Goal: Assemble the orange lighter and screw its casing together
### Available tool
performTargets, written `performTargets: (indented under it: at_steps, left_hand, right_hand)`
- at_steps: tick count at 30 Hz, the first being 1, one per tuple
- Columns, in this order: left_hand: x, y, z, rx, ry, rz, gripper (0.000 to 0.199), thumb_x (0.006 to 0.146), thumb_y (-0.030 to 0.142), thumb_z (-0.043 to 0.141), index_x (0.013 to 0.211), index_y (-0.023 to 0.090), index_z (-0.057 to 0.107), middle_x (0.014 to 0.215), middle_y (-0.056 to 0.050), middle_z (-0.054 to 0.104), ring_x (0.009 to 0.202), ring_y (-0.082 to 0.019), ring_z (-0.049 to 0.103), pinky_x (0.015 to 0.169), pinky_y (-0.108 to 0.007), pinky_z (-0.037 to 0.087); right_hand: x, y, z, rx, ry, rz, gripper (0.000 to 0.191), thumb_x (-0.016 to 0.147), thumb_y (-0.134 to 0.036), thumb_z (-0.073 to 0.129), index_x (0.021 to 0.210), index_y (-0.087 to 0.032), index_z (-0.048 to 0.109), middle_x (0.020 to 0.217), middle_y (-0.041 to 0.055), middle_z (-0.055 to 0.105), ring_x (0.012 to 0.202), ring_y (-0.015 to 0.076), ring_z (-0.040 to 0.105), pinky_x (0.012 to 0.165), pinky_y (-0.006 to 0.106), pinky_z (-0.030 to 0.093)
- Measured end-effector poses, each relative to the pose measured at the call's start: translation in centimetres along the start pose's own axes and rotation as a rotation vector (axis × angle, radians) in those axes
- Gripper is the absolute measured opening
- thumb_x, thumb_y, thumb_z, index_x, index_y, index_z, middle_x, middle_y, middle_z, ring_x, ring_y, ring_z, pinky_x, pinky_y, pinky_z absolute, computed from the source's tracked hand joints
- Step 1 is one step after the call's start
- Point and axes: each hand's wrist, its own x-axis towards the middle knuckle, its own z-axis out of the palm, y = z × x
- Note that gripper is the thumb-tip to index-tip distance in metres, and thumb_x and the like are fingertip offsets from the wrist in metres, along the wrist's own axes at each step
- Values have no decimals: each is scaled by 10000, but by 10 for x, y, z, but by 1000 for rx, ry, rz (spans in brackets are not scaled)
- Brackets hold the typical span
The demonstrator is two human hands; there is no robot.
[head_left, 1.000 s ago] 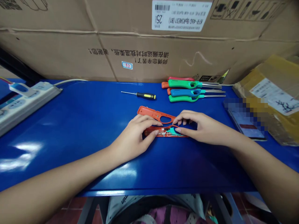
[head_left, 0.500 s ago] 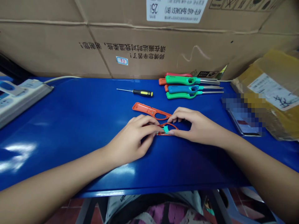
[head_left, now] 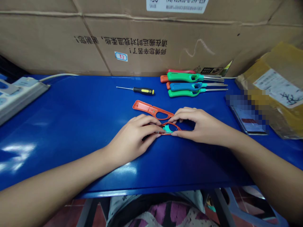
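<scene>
Orange plastic lighter casing (head_left: 176, 126), its teal insert (head_left: 167, 128) showing, sits on the glossy blue surface (head_left: 71, 110) between your hands. Your left hand (head_left: 132, 137) and right hand (head_left: 199, 126) pinch it narrowly in their fingers (head_left: 180, 133), just below a separate orange half-shell (head_left: 149, 108).

Bare forearms reach in from the lower corners; the left hand (head_left: 131, 138) and right hand (head_left: 196, 126) meet at center, fingers curled inward.

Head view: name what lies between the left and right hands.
The head view shows an orange lighter casing half with a teal plastic part inside it, between the left hand and right hand.
</scene>
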Motion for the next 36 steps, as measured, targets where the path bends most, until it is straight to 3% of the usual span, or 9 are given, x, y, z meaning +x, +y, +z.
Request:
performTargets:
  at_steps: [8,15,24,32,36]
  left_hand:
    - [0,-2,1,52,-3,26,219,974,196,607,1145,223,741,1128,-75,708,1023,-220,651,891,-394,544]
    - [-1,-1,-1,216,-26,143,291,979,182,588,1219,274,724,1249,-53,706,997,-228,646,843,-406,574]
    - [0,6,-5,358,-87,163,321,987,179,554,1267,239,700,1300,-62,691,1031,-266,638,814,-442,604]
    - [-1,9,-8,456,-118,181,308,969,168,572,1240,220,709,1268,-57,712,978,-266,655,775,-423,604]
    - [-3,7,-8,448,-108,198,305,985,178,548,1245,198,706,1263,-48,721,1003,-261,664,789,-417,607]
  right_hand:
    - [-1,0,0,-71,-8,-9,272,881,-336,718,1134,-236,718,1103,49,730,1042,224,659,929,393,452]
    - [-2,-3,4,-98,-23,13,294,930,-328,661,1217,-267,685,1154,47,700,1075,230,642,934,432,414]
    - [-2,-6,6,-151,-11,-11,252,921,-298,646,1161,-256,712,1163,57,705,1093,241,642,933,428,400]
    - [-1,-5,-4,112,-42,5,311,892,-221,637,1187,-273,723,1133,46,714,1016,192,671,920,340,521]
    - [0,-2,-6,134,-38,31,256,879,-285,667,1118,-235,744,1035,51,707,908,180,649,846,331,537]
